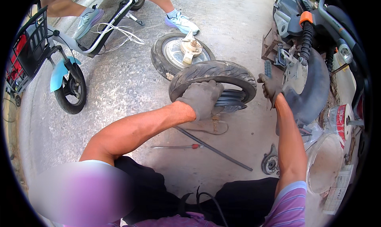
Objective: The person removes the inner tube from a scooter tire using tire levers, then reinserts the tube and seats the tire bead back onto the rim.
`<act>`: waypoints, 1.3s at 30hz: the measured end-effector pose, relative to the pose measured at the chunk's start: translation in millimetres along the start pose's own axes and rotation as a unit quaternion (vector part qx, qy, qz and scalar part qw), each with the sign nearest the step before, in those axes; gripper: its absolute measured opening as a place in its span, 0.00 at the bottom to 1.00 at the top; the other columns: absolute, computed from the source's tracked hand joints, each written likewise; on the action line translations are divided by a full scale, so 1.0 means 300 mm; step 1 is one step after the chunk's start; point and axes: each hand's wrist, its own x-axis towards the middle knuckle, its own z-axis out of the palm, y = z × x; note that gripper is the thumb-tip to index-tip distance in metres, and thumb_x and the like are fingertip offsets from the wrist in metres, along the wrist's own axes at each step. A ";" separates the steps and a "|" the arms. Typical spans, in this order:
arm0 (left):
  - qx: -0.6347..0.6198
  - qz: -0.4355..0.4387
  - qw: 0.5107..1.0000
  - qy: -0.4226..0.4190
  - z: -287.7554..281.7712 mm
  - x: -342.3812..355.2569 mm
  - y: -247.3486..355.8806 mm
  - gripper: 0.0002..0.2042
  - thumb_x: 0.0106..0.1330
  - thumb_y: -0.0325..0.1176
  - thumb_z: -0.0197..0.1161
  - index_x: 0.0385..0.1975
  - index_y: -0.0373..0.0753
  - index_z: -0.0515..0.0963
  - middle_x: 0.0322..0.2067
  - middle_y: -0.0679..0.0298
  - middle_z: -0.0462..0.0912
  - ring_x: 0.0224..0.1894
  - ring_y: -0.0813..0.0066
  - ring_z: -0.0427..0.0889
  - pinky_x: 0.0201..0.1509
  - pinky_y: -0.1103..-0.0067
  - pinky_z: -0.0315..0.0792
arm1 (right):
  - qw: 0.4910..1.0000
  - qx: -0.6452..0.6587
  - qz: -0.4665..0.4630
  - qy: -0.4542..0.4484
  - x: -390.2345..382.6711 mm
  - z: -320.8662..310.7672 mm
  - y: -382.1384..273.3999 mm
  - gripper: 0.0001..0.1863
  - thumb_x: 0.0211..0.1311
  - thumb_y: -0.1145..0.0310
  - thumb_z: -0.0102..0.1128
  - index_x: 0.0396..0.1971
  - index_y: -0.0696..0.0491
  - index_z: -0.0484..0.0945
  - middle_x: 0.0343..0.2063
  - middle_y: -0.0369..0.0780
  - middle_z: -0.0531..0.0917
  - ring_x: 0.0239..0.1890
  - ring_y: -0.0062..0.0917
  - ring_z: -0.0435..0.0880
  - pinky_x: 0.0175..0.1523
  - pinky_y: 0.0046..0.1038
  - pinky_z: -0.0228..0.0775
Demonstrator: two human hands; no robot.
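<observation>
My gloved left hand is closed on a black tyre, held tilted with a loose dark wheel rim inside its opening. My gloved right hand is to the right of that tyre, fingers curled on something thin that I cannot make out. Behind the tyre lies a wheel with a silver hub. Below them on the concrete are a long dark bar, a rod with a red handle, a thin loop and a round brake-plate part.
A motorbike stands at the right above tubs and clutter. At upper left are a pale blue scooter, loose white cable and another person's legs and shoes. The concrete ground runs between them.
</observation>
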 end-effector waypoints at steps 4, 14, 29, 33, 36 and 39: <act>-0.004 -0.016 1.000 -0.003 -0.001 0.010 -0.001 0.28 0.66 0.53 0.73 0.53 0.34 0.80 0.45 0.44 0.86 0.47 0.45 0.89 0.53 0.57 0.82 | 0.991 -0.111 0.059 -0.041 0.012 0.078 0.228 0.39 0.71 0.31 0.54 0.41 0.59 0.87 0.27 0.42 0.85 0.20 0.26 0.78 0.26 0.33 0.70; 0.014 -0.003 1.000 0.022 0.013 0.000 -0.026 0.30 0.64 0.55 0.75 0.52 0.34 0.80 0.45 0.45 0.85 0.47 0.46 0.88 0.53 0.57 0.81 | 0.919 -0.122 -0.371 0.050 -0.243 0.306 -0.260 0.36 0.74 0.35 0.56 0.55 0.55 0.87 0.51 0.52 0.90 0.56 0.46 0.89 0.62 0.40 0.78; 0.030 -0.058 0.997 0.040 0.006 0.134 0.027 0.31 0.59 0.56 0.78 0.48 0.31 0.82 0.41 0.47 0.86 0.43 0.49 0.88 0.51 0.58 0.80 | 0.920 -0.273 -0.261 0.106 -0.230 0.403 -0.401 0.39 0.73 0.33 0.52 0.47 0.59 0.89 0.41 0.57 0.91 0.49 0.52 0.91 0.59 0.46 0.80; 0.010 -0.022 0.998 0.065 0.026 0.147 0.008 0.26 0.57 0.47 0.80 0.48 0.34 0.83 0.43 0.49 0.86 0.46 0.48 0.88 0.52 0.57 0.79 | 0.919 -0.288 -0.258 0.077 -0.174 0.369 -0.413 0.38 0.73 0.34 0.52 0.46 0.58 0.90 0.42 0.58 0.90 0.50 0.53 0.90 0.59 0.45 0.79; -0.004 -0.006 0.997 0.076 0.049 0.134 0.003 0.23 0.58 0.43 0.79 0.48 0.36 0.83 0.44 0.50 0.86 0.49 0.48 0.87 0.54 0.56 0.79 | 0.917 -0.291 -0.269 0.048 -0.119 0.362 -0.423 0.39 0.73 0.33 0.50 0.45 0.58 0.90 0.44 0.58 0.90 0.52 0.53 0.89 0.61 0.45 0.78; 0.003 -0.019 0.998 0.051 0.040 0.131 0.017 0.19 0.60 0.39 0.76 0.47 0.36 0.83 0.45 0.50 0.87 0.50 0.48 0.86 0.54 0.56 0.78 | 0.910 -0.304 -0.278 0.046 -0.073 0.373 -0.415 0.39 0.73 0.32 0.48 0.44 0.57 0.90 0.42 0.58 0.90 0.50 0.53 0.89 0.60 0.47 0.77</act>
